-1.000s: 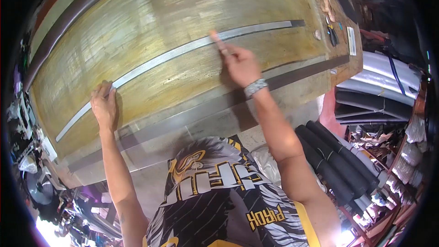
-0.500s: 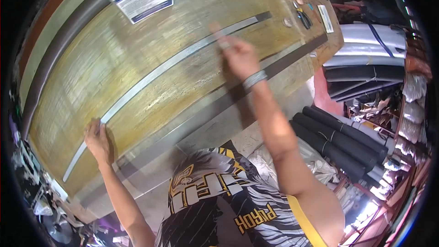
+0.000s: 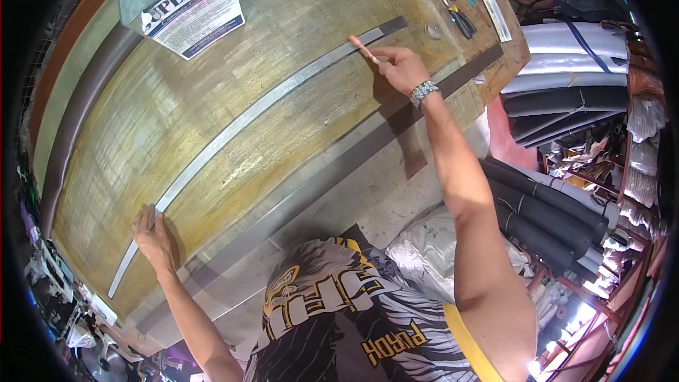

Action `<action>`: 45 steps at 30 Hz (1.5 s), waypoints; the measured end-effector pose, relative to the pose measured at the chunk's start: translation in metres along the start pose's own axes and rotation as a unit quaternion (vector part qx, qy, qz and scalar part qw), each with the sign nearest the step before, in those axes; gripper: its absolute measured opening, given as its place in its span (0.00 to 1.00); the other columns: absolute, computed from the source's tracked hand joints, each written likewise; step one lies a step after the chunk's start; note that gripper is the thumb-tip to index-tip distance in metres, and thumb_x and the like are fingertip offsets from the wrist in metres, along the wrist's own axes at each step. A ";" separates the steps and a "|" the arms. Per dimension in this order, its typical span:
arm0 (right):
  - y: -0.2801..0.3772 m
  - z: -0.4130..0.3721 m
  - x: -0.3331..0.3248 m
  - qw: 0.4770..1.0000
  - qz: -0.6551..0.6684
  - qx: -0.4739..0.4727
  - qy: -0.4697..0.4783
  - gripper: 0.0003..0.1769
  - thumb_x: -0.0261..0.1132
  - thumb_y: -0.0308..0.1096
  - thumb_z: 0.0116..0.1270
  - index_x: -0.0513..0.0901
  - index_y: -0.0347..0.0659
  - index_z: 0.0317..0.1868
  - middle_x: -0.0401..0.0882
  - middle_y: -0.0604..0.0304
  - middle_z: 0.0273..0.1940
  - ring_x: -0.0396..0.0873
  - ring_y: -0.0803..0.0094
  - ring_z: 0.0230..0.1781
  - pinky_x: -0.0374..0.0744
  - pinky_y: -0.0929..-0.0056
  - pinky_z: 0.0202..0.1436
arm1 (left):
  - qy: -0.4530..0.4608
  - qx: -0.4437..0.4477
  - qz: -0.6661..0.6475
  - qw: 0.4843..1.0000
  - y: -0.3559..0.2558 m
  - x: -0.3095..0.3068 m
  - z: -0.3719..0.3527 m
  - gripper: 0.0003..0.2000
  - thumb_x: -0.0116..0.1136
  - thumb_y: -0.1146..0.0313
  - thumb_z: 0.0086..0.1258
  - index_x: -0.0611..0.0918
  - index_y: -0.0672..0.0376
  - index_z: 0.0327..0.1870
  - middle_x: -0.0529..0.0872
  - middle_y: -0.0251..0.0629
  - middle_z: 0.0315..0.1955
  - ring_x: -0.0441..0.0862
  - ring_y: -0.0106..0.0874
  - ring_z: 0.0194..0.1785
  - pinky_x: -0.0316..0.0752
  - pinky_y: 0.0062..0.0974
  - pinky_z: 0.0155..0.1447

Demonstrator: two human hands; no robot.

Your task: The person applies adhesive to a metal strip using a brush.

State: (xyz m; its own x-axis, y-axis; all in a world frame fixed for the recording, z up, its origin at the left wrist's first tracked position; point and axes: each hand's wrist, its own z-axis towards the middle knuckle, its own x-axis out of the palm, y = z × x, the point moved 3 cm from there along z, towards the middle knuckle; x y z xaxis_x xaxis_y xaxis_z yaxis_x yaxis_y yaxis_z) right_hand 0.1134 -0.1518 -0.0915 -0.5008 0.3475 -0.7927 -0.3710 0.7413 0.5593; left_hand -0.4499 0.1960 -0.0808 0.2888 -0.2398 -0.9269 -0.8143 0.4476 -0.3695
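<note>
A long narrow grey strip (image 3: 240, 119) lies across the yellowed, glue-stained tabletop (image 3: 283, 134), bowed by the lens. Its upper right end is darker than the shiny pale stretch. My left hand (image 3: 151, 239) pinches the strip near its lower left end, fingers bent over it. In my right hand (image 3: 403, 71) is a thin small brush (image 3: 365, 49), held between thumb and fingers, its orange tip at the strip near the upper right end. A bracelet circles my right wrist.
A tin of contact cement (image 3: 191, 21) stands at the back left. Pliers (image 3: 461, 21) and a round lid-like disc (image 3: 433, 31) lie at the right. A dark strip (image 3: 339, 148) runs along the near edge. Rolled dark material (image 3: 544, 219) is stacked beyond the table's right side.
My right hand has moved to the right along the strip with the brush. My left hand stays on the strip. The view has shifted, bringing more of the tin into sight.
</note>
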 end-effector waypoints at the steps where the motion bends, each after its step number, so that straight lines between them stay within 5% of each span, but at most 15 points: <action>1: -0.003 0.002 -0.004 0.999 0.021 0.007 -0.026 0.20 0.62 0.32 0.65 0.90 0.50 0.56 0.91 0.51 0.37 0.88 0.62 0.36 0.83 0.65 0.44 | -0.001 0.006 0.003 1.000 0.002 0.002 0.001 0.15 0.66 0.75 0.69 0.88 0.64 0.56 0.86 0.55 0.56 0.85 0.48 0.57 0.79 0.39 0.64; 4: -0.027 0.021 -0.020 0.994 0.050 0.062 -0.068 0.19 0.62 0.32 0.65 0.92 0.50 0.53 0.90 0.45 0.40 0.90 0.56 0.38 0.84 0.63 0.44 | -0.003 0.012 0.010 1.000 0.005 -0.001 -0.001 0.15 0.67 0.74 0.69 0.88 0.63 0.55 0.86 0.55 0.56 0.85 0.49 0.58 0.78 0.40 0.65; 9: -0.005 0.004 -0.002 0.995 -0.012 -0.037 -0.092 0.15 0.62 0.34 0.71 0.91 0.47 0.53 0.88 0.40 0.43 0.89 0.52 0.39 0.84 0.62 0.45 | -0.011 -0.003 -0.007 1.000 0.000 0.000 -0.001 0.14 0.67 0.73 0.68 0.89 0.63 0.54 0.87 0.55 0.57 0.84 0.49 0.61 0.77 0.41 0.66; 11: 0.031 -0.030 0.033 0.980 0.180 0.020 0.081 0.17 0.65 0.36 0.72 0.89 0.45 0.58 0.90 0.54 0.33 0.85 0.70 0.30 0.81 0.68 0.38 | -0.001 0.023 0.025 0.999 0.010 0.003 0.000 0.14 0.65 0.69 0.70 0.89 0.61 0.55 0.86 0.53 0.60 0.82 0.51 0.63 0.73 0.44 0.70; 13: 0.064 -0.061 0.064 0.958 0.242 -0.028 0.153 0.20 0.64 0.33 0.72 0.86 0.44 0.63 0.85 0.64 0.29 0.77 0.79 0.26 0.78 0.72 0.32 | 0.006 0.025 0.075 0.997 0.013 0.004 -0.001 0.15 0.63 0.65 0.72 0.88 0.59 0.56 0.86 0.52 0.59 0.80 0.53 0.65 0.71 0.45 0.72; 17: 0.104 -0.086 0.099 0.950 0.301 0.030 0.071 0.23 0.61 0.24 0.71 0.85 0.43 0.64 0.81 0.66 0.29 0.75 0.83 0.24 0.76 0.76 0.28 | -0.026 0.063 0.050 0.996 -0.003 -0.009 -0.006 0.12 0.66 0.66 0.69 0.89 0.58 0.50 0.89 0.46 0.50 0.83 0.50 0.54 0.75 0.44 0.60; 22: 0.118 -0.106 0.142 0.983 0.135 -0.115 -0.050 0.22 0.65 0.25 0.71 0.85 0.45 0.64 0.83 0.62 0.30 0.78 0.78 0.25 0.80 0.73 0.33 | -0.059 0.056 0.046 0.996 -0.002 -0.006 -0.009 0.12 0.69 0.64 0.68 0.90 0.55 0.50 0.89 0.39 0.52 0.81 0.43 0.57 0.71 0.40 0.63; 25: 0.136 -0.114 0.154 0.987 0.100 -0.104 -0.074 0.18 0.64 0.23 0.70 0.86 0.43 0.59 0.88 0.44 0.39 0.88 0.52 0.36 0.84 0.61 0.43 | -0.057 0.057 0.026 0.996 0.003 -0.007 -0.008 0.12 0.70 0.64 0.67 0.91 0.54 0.49 0.89 0.36 0.50 0.81 0.42 0.57 0.71 0.40 0.62; 32: 0.201 -0.143 0.195 0.991 0.039 -0.112 -0.060 0.15 0.64 0.26 0.69 0.89 0.43 0.54 0.87 0.40 0.42 0.86 0.41 0.43 0.84 0.53 0.47 | -0.056 0.099 0.006 0.993 0.016 -0.008 -0.006 0.12 0.70 0.63 0.68 0.91 0.54 0.49 0.88 0.35 0.49 0.81 0.40 0.56 0.72 0.39 0.61; 45: 0.303 -0.209 0.262 0.995 0.016 -0.093 -0.040 0.18 0.63 0.23 0.67 0.88 0.42 0.56 0.87 0.37 0.43 0.86 0.40 0.45 0.84 0.50 0.48 | -0.096 0.162 -0.031 0.982 0.065 -0.004 -0.001 0.12 0.71 0.59 0.67 0.91 0.50 0.48 0.87 0.33 0.47 0.79 0.37 0.57 0.69 0.39 0.60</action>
State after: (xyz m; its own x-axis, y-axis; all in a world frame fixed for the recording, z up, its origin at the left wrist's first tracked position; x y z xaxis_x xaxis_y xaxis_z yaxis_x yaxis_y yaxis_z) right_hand -0.2939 0.0438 -0.0788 -0.4527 0.4192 -0.7869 -0.4986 0.6127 0.6132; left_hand -0.5044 0.2251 -0.1005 0.4479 -0.1231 -0.8856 -0.5986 0.6944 -0.3993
